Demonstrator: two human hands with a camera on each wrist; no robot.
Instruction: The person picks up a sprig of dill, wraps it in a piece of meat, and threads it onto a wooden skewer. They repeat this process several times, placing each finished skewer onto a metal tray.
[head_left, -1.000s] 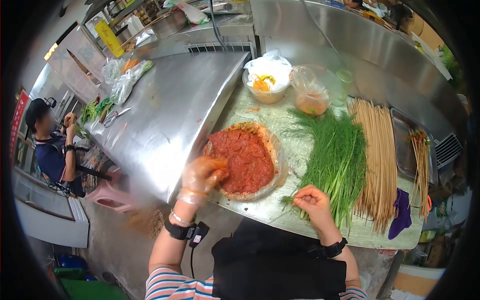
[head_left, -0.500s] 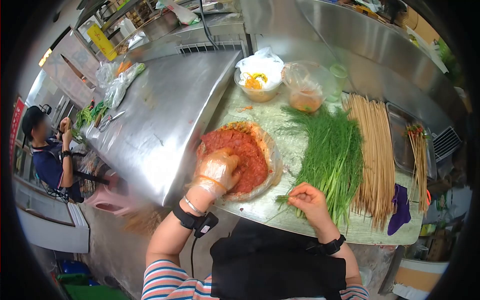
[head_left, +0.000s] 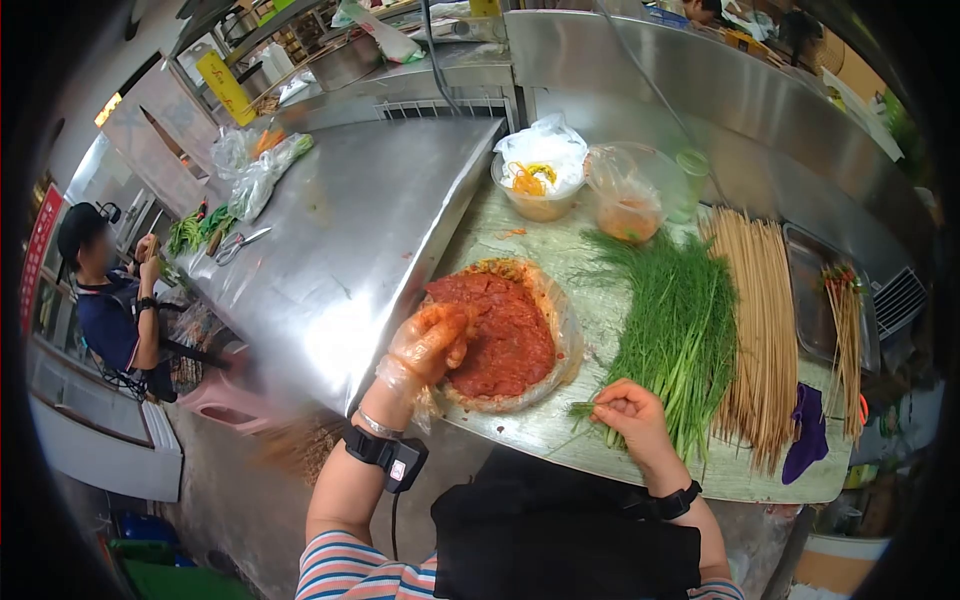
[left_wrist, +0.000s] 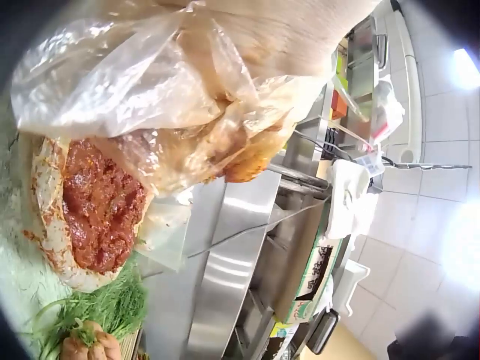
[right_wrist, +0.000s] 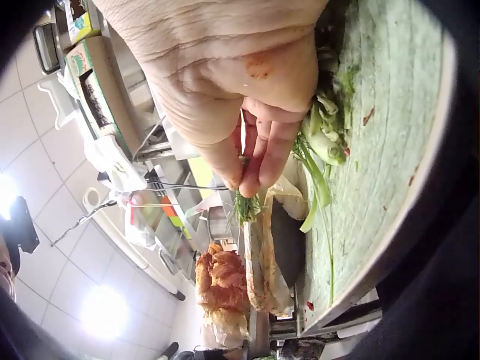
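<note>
My left hand [head_left: 425, 348], in a clear plastic glove smeared red, is raised over the near-left side of a plastic-lined bowl of red minced meat [head_left: 505, 345]. Its fingers are curled; no meat shows in its grip, though the palm side is hidden. In the right wrist view the same hand [right_wrist: 223, 289] shows curled, red-coated fingers. With thumb and fingertips, my bare right hand [head_left: 632, 415] pinches a short green herb bunch [head_left: 580, 409] right of the bowl. The right wrist view shows the herb tips [right_wrist: 247, 208] poking out below the fingertips.
Right of the bowl lie a feathery green herb pile [head_left: 675, 340], many wooden sticks [head_left: 755, 330], a purple cloth [head_left: 805, 435] and a metal tray [head_left: 810, 260]. Two plastic tubs stand behind. A steel counter [head_left: 330, 230] adjoins at left, where a person [head_left: 110, 300] sits.
My left hand went down into the meat, then came up and back toward the bowl's near-left side. My right hand keeps its pinch on the herbs. The head view has shifted slightly.
</note>
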